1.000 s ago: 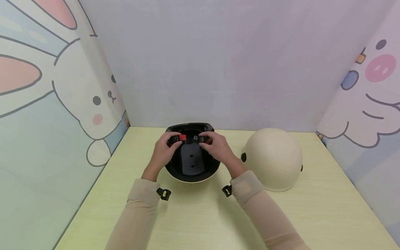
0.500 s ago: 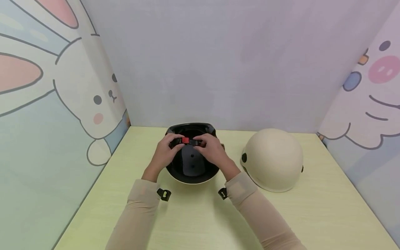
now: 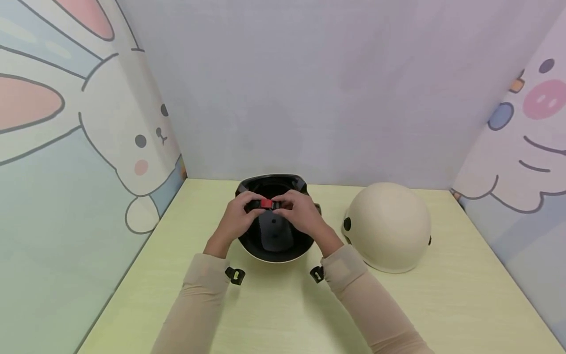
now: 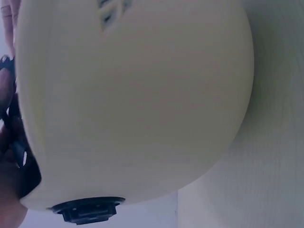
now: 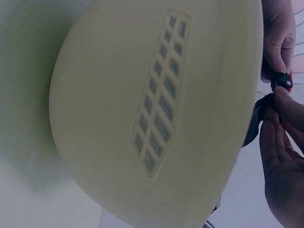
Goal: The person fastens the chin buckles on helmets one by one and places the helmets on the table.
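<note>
An upturned cream helmet (image 3: 276, 253) with a black inside lies on the table, its opening facing up. Over that opening, my left hand (image 3: 234, 219) pinches the left half of a black strap buckle with a red part (image 3: 267, 204). My right hand (image 3: 302, 214) pinches the black right half (image 3: 276, 205) from the other side, and the two halves meet end to end. In the right wrist view the buckle (image 5: 282, 81) sits between both hands' fingertips above the helmet rim. The helmet shell (image 4: 142, 104) hides most of my left hand in the left wrist view.
A second cream helmet (image 3: 389, 226) stands dome up on the table (image 3: 274, 314), to the right of my right forearm. A pale wall (image 3: 309, 98) rises along the table's back edge, with printed cartoon panels at both sides.
The two buckle halves, apart one second ago, have come together as my right hand moved left. Both hands now sit slightly lower in the head view.
</note>
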`<state>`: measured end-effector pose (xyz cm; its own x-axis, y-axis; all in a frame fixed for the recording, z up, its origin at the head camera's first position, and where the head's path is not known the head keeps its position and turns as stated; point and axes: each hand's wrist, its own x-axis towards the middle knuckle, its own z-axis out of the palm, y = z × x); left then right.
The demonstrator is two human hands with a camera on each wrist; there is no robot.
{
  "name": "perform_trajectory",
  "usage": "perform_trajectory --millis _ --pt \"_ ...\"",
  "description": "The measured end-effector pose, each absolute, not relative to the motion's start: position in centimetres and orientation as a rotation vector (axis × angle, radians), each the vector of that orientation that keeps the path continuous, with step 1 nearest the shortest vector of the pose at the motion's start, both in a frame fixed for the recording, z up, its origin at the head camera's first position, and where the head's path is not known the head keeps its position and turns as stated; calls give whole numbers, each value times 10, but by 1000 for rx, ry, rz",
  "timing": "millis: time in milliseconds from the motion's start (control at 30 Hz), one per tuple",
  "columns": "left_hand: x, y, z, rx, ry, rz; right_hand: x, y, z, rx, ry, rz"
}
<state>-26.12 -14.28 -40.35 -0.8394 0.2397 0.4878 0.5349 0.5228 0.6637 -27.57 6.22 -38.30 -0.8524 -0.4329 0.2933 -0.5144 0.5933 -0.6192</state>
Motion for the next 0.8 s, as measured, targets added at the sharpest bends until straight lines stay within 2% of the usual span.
perform_trajectory --millis 433,600,800 --pt "-258 -142 -407 -602 -2514 -1069 -275 60 -392 760 -2716 1181" --pt "-258 -144 -410 -602 -2548 -843 -275 69 -396 725 -2721 1186" --pt "-257 -147 -411 -562 -2542 -797 -278 87 -397 631 -2624 1287"
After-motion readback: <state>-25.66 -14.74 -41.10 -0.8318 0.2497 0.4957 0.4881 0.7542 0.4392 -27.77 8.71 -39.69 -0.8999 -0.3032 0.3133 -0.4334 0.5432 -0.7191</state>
